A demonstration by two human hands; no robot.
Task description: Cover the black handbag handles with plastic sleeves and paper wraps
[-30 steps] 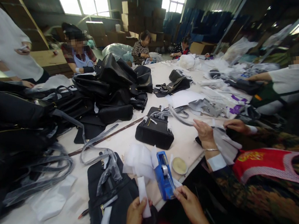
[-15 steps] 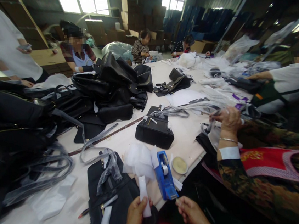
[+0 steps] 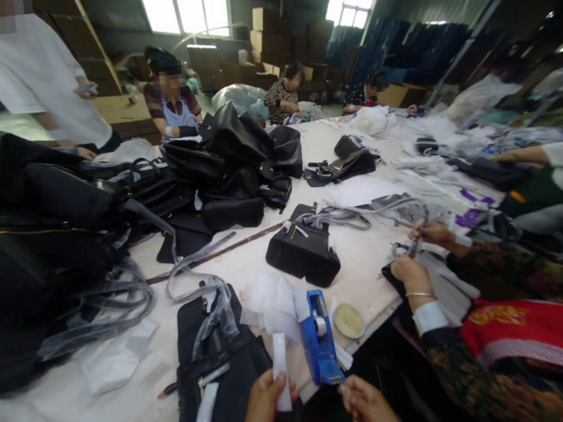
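Observation:
My left hand (image 3: 265, 404) grips a white strip (image 3: 280, 365) between thumb and fingers, above a black bag (image 3: 226, 358) lying on the table's near edge. Another white strip (image 3: 203, 420) and plastic-wrapped straps rest on that bag. A blue tape dispenser (image 3: 319, 341) with a roll of tape (image 3: 319, 324) stands to the right of the strip. At its cutter end, my right hand (image 3: 367, 403) has thumb and forefinger pinched together on what looks like the tape's end, mostly hidden by the fingers.
A round dish (image 3: 348, 321) and crumpled white sheet (image 3: 268, 303) flank the dispenser. Beyond is another black bag (image 3: 303, 252); black bags (image 3: 235, 149) pile up leftward. On the right, a co-worker's hands (image 3: 414, 277) handle a bag. Other people sit or stand around the table.
The view has shifted, so most things appear farther right and slightly lower. My hands keep their grips. The co-worker's hands on the right have lowered and spread apart at the bag.

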